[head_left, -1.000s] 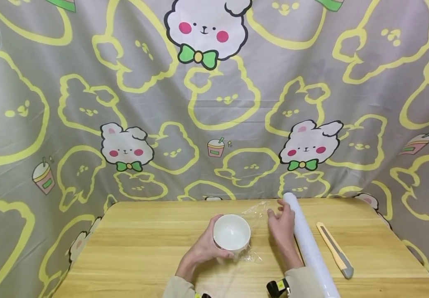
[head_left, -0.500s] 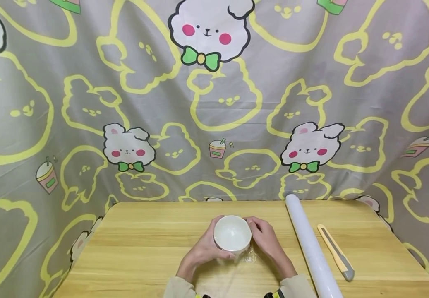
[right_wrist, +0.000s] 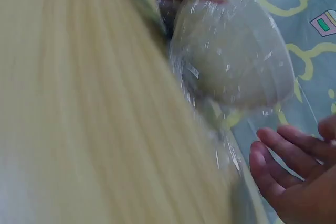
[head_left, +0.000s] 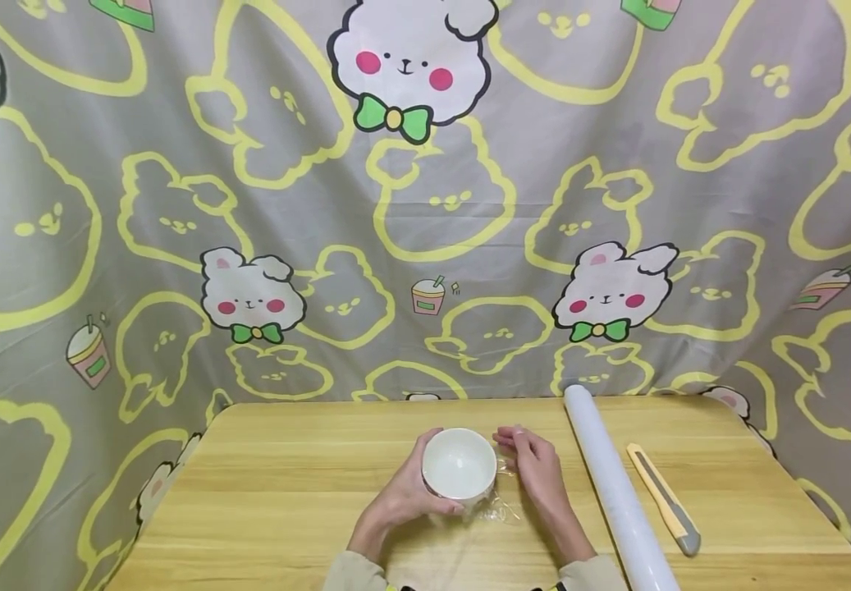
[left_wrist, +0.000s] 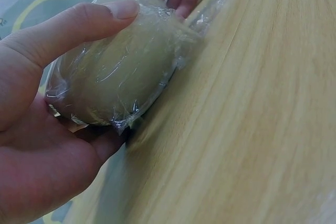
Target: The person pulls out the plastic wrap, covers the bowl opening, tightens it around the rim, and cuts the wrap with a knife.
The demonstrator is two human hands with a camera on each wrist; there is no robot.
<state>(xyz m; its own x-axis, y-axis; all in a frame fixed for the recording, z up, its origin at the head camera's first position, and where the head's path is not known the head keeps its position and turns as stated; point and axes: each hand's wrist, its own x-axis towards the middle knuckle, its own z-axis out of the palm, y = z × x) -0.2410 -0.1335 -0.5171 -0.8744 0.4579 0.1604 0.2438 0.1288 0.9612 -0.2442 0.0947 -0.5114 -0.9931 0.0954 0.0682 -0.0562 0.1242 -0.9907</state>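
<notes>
A white bowl (head_left: 459,464) is at the middle of the table, its inside facing up toward the head camera. My left hand (head_left: 412,486) grips it from the left, thumb on its near side and fingers round the far side. Clear plastic wrap (left_wrist: 126,72) clings in wrinkles to the outside of the bowl, and a loose piece trails from its right side. Just right of the bowl is my right hand (head_left: 542,474), apart from it. In the right wrist view the right fingers (right_wrist: 289,153) are loosely extended, holding nothing, beside the trailing wrap.
A long white roll (head_left: 617,484) lies on the wooden table (head_left: 277,492), right of my right hand. Farther right is a yellow and grey utility knife (head_left: 663,499). A grey cartoon-printed curtain (head_left: 322,205) hangs behind the table and along both sides.
My right hand came left from beside the roll to the bowl's right side, then drew back slightly with its fingers loosened. The left hand and bowl stay almost in place.
</notes>
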